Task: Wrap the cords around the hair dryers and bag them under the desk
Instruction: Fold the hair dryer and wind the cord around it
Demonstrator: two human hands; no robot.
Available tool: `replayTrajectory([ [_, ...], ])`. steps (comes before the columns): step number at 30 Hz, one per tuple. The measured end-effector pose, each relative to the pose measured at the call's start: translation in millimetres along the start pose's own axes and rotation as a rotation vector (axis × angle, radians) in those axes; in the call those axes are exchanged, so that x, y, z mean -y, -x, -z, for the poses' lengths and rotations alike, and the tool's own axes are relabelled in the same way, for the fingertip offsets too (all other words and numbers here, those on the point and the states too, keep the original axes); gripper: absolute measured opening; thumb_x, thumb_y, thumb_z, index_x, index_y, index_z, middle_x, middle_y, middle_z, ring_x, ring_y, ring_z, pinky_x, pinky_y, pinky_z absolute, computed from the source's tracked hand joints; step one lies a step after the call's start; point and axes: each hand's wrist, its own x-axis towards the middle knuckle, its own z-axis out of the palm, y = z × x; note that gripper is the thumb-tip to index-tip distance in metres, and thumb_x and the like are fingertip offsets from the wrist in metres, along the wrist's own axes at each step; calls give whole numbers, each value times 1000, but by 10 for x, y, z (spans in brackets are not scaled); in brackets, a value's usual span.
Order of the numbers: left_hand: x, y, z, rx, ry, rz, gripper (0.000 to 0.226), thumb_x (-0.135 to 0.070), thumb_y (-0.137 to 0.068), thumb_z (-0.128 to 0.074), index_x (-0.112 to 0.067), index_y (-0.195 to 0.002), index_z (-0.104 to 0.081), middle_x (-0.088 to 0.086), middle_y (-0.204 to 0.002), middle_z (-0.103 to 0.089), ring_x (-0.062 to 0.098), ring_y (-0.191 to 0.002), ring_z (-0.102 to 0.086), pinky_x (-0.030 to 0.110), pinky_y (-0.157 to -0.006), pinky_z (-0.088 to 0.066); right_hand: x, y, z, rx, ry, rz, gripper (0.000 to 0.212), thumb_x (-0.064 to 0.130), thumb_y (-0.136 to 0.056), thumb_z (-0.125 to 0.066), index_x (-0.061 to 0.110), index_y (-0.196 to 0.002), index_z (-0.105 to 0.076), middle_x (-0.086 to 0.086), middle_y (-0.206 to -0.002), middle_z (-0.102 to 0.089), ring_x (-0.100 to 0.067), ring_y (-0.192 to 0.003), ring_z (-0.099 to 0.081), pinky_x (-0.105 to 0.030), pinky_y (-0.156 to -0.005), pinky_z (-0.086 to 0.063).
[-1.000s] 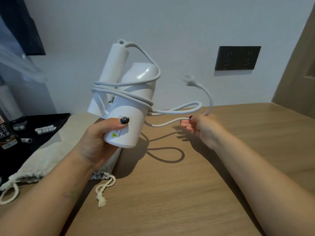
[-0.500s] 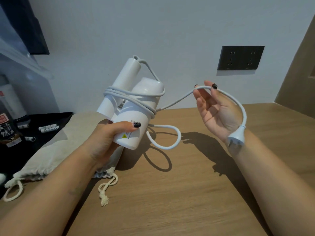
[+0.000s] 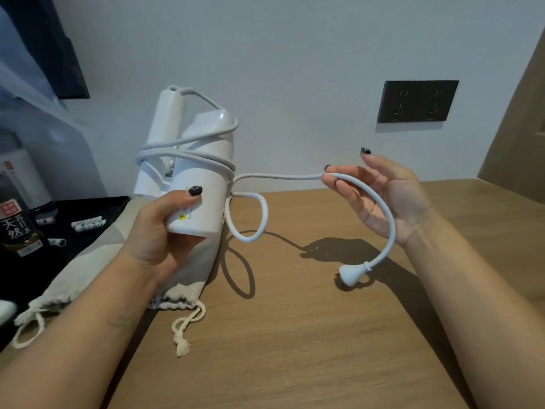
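My left hand (image 3: 159, 234) grips the barrel of a white hair dryer (image 3: 200, 184), held upright above the wooden desk (image 3: 295, 335) with its folded handle pointing up. Its white cord (image 3: 283, 176) is looped a few times around barrel and handle, and a loose loop hangs below. My right hand (image 3: 383, 199) is raised palm-up to the right, pinching the free cord between its fingertips. From there the cord curves down across the palm and ends in the white plug (image 3: 352, 274), which dangles just above the desk.
A beige drawstring bag (image 3: 97, 261) lies flat on the desk under my left arm, its cords trailing forward. A black tray (image 3: 35, 261) with a dark bottle (image 3: 17, 219) and small white items sits left. A black wall socket plate (image 3: 417, 101) is behind.
My right hand has turned palm-up and lifted the cord's end, then slid along it. The plug now hangs lower and further left, and the dryer stands more upright.
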Motion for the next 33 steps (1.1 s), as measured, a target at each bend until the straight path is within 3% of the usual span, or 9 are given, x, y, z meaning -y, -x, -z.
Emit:
replayTrajectory([
  [5, -31, 25, -16, 50, -18, -45, 15, -10, -62, -62, -16, -61, -76, 2, -69, -68, 13, -66, -67, 23, -58, -56, 79, -3, 10, -142, 691, 173, 17, -3, -88, -60, 0, -103, -68, -15, -90, -74, -23, -82, -74, -20, -67, -57],
  [7, -32, 18, -8, 85, -26, -46, 13, -16, -51, -78, -15, -64, -78, 3, -71, -69, 15, -69, -69, 25, -61, -57, 48, -36, -3, -214, 913, 280, 21, -3, -90, -60, 8, -105, -70, -11, -89, -74, -18, -80, -74, -18, -69, -56],
  [9, -34, -4, 26, 135, -57, -33, 51, -29, -24, -91, -14, -71, -79, 6, -77, -71, 19, -75, -70, 29, -68, -58, -44, -121, -11, -255, 1100, 340, 25, -2, -93, -57, 16, -105, -71, -4, -92, -72, -12, -77, -73, -17, -71, -56],
  [12, -13, 9, 26, 240, -120, -36, 64, -39, -20, -92, -15, -78, -80, 5, -81, -72, 20, -79, -70, 31, -75, -57, -211, -223, -53, -178, 1309, 311, 22, 9, -96, -54, 21, -107, -70, 6, -91, -70, -6, -74, -70, -13, -70, -50],
  [18, -20, 93, -10, 354, -231, 25, 65, -44, -17, -90, -14, -75, -79, 6, -73, -72, 18, -66, -69, 22, -61, -56, -306, -293, -194, -74, 1390, 188, 37, 39, -98, -46, 14, -92, -72, 2, -80, -68, -3, -66, -61, -24, -66, -46],
  [21, -33, 120, -12, 374, -264, 62, 65, -44, -10, -90, -13, -67, -78, 6, -65, -71, 17, -57, -68, 19, -52, -53, -311, -301, -287, -2, 1411, 113, 34, 40, -98, -46, 25, -77, -67, 9, -76, -66, -7, -72, -61, -25, -69, -45],
  [25, 2, 128, -4, 395, -338, 119, 70, -44, -5, -89, -14, -67, -79, 8, -68, -72, 19, -60, -69, 21, -52, -54, -288, -355, -384, 111, 1447, 60, 29, 35, -99, -49, 28, -77, -67, 6, -77, -66, -8, -69, -59, -26, -74, -48],
  [29, 20, 96, -12, 370, -385, 107, 70, -44, -11, -90, -13, -73, -79, 10, -75, -71, 20, -68, -69, 24, -60, -56, -147, -373, -337, -36, 1329, 227, 15, 31, -92, -63, 21, -90, -75, 0, -83, -70, -13, -74, -57, -28, -69, -49],
  [33, 30, 91, -57, 284, -325, 59, 39, -23, -22, -79, -12, -60, -76, 4, -62, -67, 12, -58, -65, 18, -53, -52, -70, -300, -350, -85, 1323, 414, 8, 24, -89, -69, 19, -92, -74, 6, -79, -65, -6, -62, -59, -20, -61, -49],
])
